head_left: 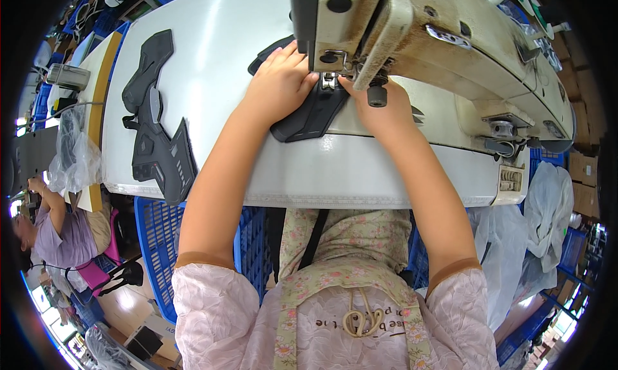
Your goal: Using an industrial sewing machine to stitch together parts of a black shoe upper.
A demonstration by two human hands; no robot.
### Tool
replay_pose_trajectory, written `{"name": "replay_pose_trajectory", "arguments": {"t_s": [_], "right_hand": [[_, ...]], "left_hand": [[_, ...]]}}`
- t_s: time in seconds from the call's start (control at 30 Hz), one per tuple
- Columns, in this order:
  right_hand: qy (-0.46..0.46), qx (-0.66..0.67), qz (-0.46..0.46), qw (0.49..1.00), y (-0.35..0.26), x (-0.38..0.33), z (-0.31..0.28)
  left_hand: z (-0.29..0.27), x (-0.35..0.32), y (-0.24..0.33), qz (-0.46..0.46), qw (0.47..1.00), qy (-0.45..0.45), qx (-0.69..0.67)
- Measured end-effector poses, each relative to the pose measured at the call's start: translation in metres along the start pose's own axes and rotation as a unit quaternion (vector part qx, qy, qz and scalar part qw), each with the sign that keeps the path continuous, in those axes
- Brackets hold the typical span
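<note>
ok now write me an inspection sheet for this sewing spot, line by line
surface: white table, ruled strip along near edge
work in hand: black piece beneath the sewing machine
clutter: more black pieces, table's left side
hands: left hand flat on the piece; right hand beside it, fingers mostly hidden
cables: dark cord at left bench
surroundings: blue basket below, co-worker left, plastic bags right

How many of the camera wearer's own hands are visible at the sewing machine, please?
2. The left hand lies on the dark piece, left of the presser foot; the right hand, partly hidden behind the sewing machine head, is on the foot's other side.
</note>
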State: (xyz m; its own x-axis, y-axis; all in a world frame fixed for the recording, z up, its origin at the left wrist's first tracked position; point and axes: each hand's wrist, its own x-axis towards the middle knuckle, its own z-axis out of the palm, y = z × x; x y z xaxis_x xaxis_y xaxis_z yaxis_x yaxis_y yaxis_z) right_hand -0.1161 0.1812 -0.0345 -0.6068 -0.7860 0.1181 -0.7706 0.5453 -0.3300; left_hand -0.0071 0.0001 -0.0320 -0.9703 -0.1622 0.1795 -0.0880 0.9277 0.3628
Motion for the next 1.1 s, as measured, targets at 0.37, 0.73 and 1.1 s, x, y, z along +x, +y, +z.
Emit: {"name": "replay_pose_trajectory", "arguments": {"t_s": [0.37,0.73,1.1], "right_hand": [[0.073,0.060,-0.039,0.995,0.013,0.003,0.015],[0.065,0.028,-0.039,0.997,0.011,0.005,0.010],[-0.031,-0.163,-0.050,0.985,0.018,0.001,-0.042]], "left_hand": [[0.015,0.007,-0.018,0.021,0.999,0.031,-0.005],[0.012,-0.002,0.007,0.018,0.982,0.186,-0.007],[-0.007,-0.033,0.006,0.017,0.995,0.061,-0.075]]}}
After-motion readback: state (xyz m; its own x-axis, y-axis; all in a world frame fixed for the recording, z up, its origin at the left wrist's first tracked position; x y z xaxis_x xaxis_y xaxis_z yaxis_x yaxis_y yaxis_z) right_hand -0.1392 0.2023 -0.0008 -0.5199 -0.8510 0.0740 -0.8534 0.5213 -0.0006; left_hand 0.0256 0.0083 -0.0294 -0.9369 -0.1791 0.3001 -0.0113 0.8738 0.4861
